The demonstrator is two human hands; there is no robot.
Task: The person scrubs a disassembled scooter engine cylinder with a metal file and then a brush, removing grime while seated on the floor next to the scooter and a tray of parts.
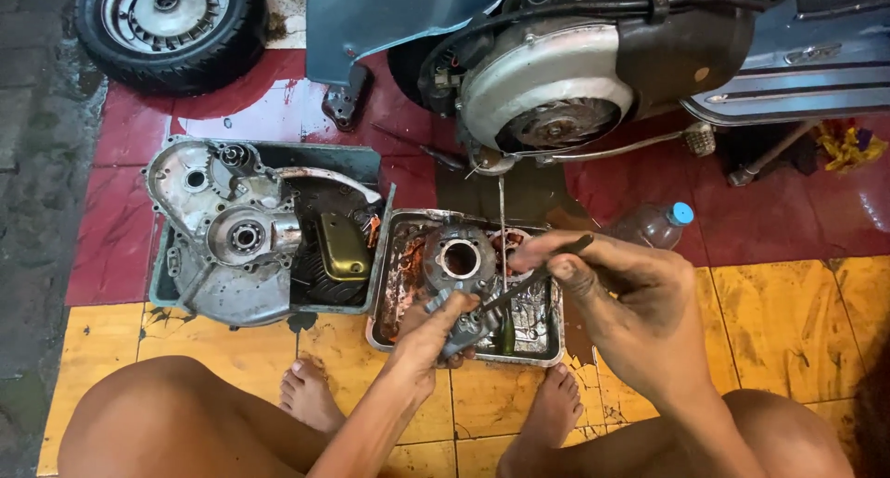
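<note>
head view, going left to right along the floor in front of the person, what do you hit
engine casing in dark tray → metal tray with cylinder → left hand holding small metal part → right hand with tool → plastic bottle

This is a makeshift scooter repair spot on a tiled floor [788, 320], a workshop at ground level rather than at a bench. Beyond the hands stands a scooter [593, 61] with its side opened and the round engine cover [542, 89] bare. To the far left of the hands a loose wheel [171, 24] lies flat. Just left of them a grimy tray holds a split engine casing [227, 232], and under them sits a metal pan [464, 348] of oily parts. The red and yellow tiles are stained with grease, and the person squats barefoot.
</note>
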